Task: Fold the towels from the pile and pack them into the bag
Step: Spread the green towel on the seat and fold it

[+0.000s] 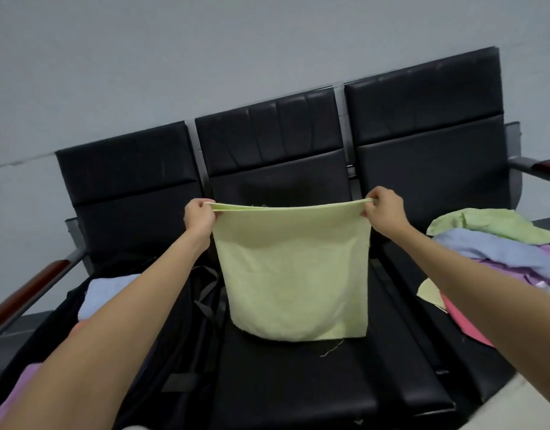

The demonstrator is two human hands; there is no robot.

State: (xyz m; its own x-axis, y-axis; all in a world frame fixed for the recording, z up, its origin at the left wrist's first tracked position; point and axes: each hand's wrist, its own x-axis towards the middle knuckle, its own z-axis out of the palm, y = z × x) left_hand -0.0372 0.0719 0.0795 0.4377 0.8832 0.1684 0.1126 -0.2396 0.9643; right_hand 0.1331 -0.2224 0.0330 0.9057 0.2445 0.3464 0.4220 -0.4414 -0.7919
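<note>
Head view, two hands, left hand [200,215], right hand [382,208], one yellow towel [294,274]

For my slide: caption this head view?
Both hands hold a half-folded yellow-green towel above the middle seat.

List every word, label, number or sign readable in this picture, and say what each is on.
None. No text can be read anywhere in the head view.
The yellow towel held up by the left hand and right hand is plain.
The pile, the bag, the seats and the wall show no print, tag or sign.
</note>
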